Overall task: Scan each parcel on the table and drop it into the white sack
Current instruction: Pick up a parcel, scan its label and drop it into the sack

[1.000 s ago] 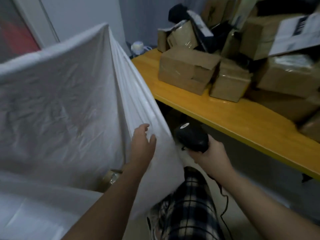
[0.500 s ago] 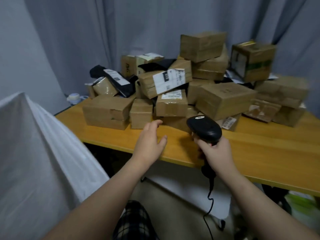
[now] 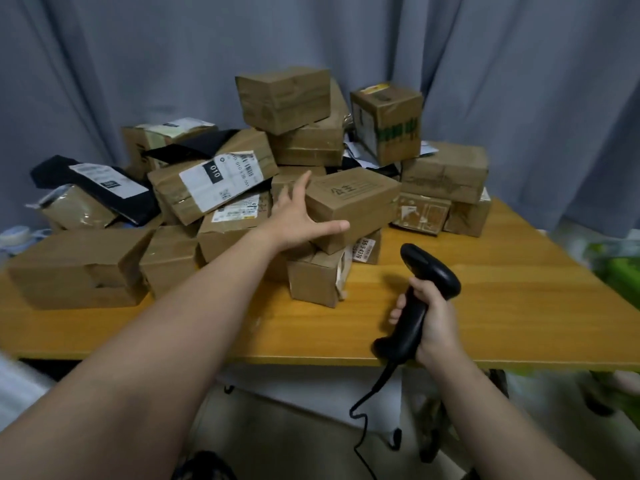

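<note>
Several brown cardboard parcels are piled on a yellow wooden table. My left hand reaches into the pile with fingers spread, its thumb along the near left corner of a brown box with printed characters and its fingers along the box's left end. My right hand grips the handle of a black corded barcode scanner above the table's front right part, head pointing up and away. Only a blurred strip of the white sack shows at the lower left edge.
A box with a white "010" label leans left of my hand. Black mailer bags lie at the far left of the pile. Grey curtains hang behind. The scanner cable drops below the table edge.
The view has swung from the white sack to the table. My left hand left the sack's rim and reached forward into the pile to the printed box. The scanner moved right and lower.
</note>
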The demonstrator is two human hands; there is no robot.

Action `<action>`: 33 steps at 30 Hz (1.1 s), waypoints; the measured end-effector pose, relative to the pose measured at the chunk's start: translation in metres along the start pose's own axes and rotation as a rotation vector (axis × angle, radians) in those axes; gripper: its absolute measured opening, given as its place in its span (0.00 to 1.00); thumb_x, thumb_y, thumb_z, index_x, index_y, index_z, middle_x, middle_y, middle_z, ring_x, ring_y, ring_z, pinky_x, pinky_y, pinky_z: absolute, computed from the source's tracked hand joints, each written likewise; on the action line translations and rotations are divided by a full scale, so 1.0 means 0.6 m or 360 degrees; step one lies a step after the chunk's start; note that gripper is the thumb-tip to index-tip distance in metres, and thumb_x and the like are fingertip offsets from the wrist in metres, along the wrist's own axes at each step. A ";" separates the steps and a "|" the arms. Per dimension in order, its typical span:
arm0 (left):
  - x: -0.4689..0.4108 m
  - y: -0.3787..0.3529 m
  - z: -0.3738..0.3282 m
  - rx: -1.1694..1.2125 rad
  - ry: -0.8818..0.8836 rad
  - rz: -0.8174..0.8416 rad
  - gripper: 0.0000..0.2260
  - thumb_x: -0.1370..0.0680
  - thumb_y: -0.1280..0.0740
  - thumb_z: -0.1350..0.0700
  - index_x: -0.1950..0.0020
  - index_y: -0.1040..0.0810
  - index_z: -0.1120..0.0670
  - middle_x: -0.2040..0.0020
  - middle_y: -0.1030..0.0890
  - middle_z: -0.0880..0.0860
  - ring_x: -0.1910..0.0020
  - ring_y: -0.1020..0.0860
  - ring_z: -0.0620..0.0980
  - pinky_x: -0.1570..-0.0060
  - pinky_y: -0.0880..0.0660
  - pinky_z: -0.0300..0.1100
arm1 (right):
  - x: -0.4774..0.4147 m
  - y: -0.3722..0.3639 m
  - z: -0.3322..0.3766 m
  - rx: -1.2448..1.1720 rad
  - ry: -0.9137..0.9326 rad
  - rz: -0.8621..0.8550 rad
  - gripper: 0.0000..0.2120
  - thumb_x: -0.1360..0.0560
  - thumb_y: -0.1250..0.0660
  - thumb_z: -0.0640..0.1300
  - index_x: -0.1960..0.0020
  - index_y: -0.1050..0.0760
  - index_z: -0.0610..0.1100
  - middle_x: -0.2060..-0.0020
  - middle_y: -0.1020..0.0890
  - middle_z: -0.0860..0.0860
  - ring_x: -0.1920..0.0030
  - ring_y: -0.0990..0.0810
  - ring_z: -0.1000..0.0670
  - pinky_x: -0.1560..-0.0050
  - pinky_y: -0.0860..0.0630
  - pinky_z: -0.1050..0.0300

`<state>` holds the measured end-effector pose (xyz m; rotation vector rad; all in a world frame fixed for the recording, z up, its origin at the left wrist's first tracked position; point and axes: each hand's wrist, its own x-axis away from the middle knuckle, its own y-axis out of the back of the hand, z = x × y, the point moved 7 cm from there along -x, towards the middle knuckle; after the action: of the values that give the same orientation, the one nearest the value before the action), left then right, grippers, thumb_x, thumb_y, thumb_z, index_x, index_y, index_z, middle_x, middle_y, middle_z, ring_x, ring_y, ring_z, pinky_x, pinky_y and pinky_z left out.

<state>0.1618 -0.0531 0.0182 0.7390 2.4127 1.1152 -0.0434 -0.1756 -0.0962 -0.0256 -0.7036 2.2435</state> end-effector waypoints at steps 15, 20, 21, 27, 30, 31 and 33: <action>0.204 0.052 -0.009 0.0115 -0.0679 -0.0359 0.38 0.37 0.26 0.42 0.34 0.45 0.32 0.26 0.48 0.51 0.26 0.50 0.51 0.29 0.40 0.52 | 0.034 -0.036 0.037 -0.0305 0.0104 0.0059 0.07 0.26 0.29 0.45 0.50 0.22 0.44 0.59 0.19 0.47 0.55 0.18 0.50 0.52 0.18 0.52; 0.247 0.077 0.070 0.1114 -0.0020 -0.0293 0.27 0.27 0.32 0.42 0.32 0.40 0.41 0.35 0.31 0.50 0.39 0.27 0.52 0.59 0.20 0.42 | 0.067 -0.084 0.086 0.0060 0.0411 0.0270 0.13 0.32 0.26 0.43 0.48 0.22 0.48 0.53 0.17 0.54 0.45 0.20 0.52 0.40 0.24 0.50; 0.253 0.073 0.082 0.1240 0.0173 -0.0235 0.24 0.23 0.37 0.41 0.31 0.39 0.44 0.36 0.29 0.52 0.41 0.25 0.55 0.64 0.19 0.45 | 0.080 -0.098 0.086 0.0162 0.0446 0.0377 0.15 0.34 0.26 0.44 0.49 0.21 0.49 0.55 0.16 0.55 0.45 0.20 0.52 0.39 0.25 0.51; 0.288 0.073 0.133 0.1173 0.0650 -0.0259 0.33 0.26 0.60 0.27 0.37 0.27 0.43 0.53 0.17 0.51 0.53 0.20 0.51 0.70 0.23 0.42 | 0.116 -0.159 0.056 0.0448 0.0577 0.0576 0.20 0.31 0.26 0.35 0.40 0.23 0.43 0.47 0.16 0.48 0.43 0.18 0.49 0.40 0.22 0.49; 0.296 0.088 0.134 0.1214 0.0572 -0.0359 0.35 0.27 0.61 0.27 0.52 0.21 0.46 0.62 0.16 0.51 0.53 0.19 0.54 0.61 0.24 0.46 | 0.118 -0.173 0.056 0.0539 0.0615 0.0499 0.22 0.29 0.27 0.36 0.36 0.26 0.41 0.44 0.17 0.46 0.42 0.19 0.50 0.39 0.23 0.49; 0.298 0.093 0.134 0.1271 0.0512 -0.0378 0.31 0.26 0.58 0.27 0.53 0.21 0.44 0.59 0.16 0.51 0.49 0.19 0.54 0.52 0.22 0.50 | 0.118 -0.177 0.055 0.0531 0.0614 0.0495 0.22 0.29 0.28 0.36 0.36 0.25 0.41 0.44 0.17 0.46 0.42 0.19 0.50 0.39 0.23 0.49; 0.302 0.104 0.135 0.1284 0.0265 -0.0333 0.28 0.30 0.44 0.27 0.41 0.24 0.44 0.47 0.17 0.49 0.43 0.21 0.50 0.37 0.27 0.54 | 0.119 -0.182 0.054 0.0480 0.0582 0.0472 0.20 0.28 0.29 0.35 0.37 0.25 0.41 0.45 0.17 0.46 0.43 0.18 0.50 0.40 0.23 0.48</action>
<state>0.0808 0.1373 -0.0042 0.5964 2.9991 0.0847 -0.0279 -0.0820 -0.0010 -0.4046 -0.1691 2.5103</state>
